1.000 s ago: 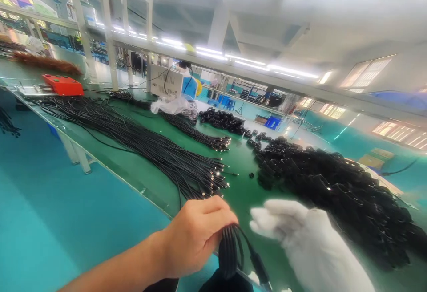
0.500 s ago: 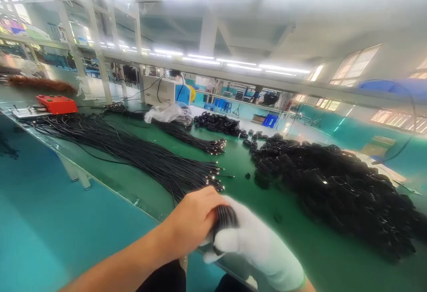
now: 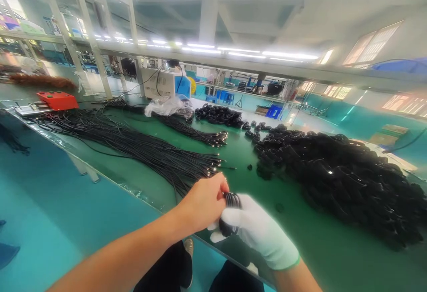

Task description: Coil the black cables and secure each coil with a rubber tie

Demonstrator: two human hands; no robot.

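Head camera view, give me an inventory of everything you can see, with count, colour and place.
Cable coil: one, black, at the hands
Long cables: too many to count, black, lying across the table's left and middle
Coil heap: too many to count, black, on the right
Smaller heap: uncounted, black, further back
Table: one, green, under these
Red box: one, red, far left
Plastic bag: one, whitish, beyond the long cables
Machine: one, white and blue, behind the bag
Crate: one, blue, background
Lights: several, white, overhead
Background clutter: too blurred to list
Left hand: one, bare, against the coil
Right hand: one, white-gloved, around the coil
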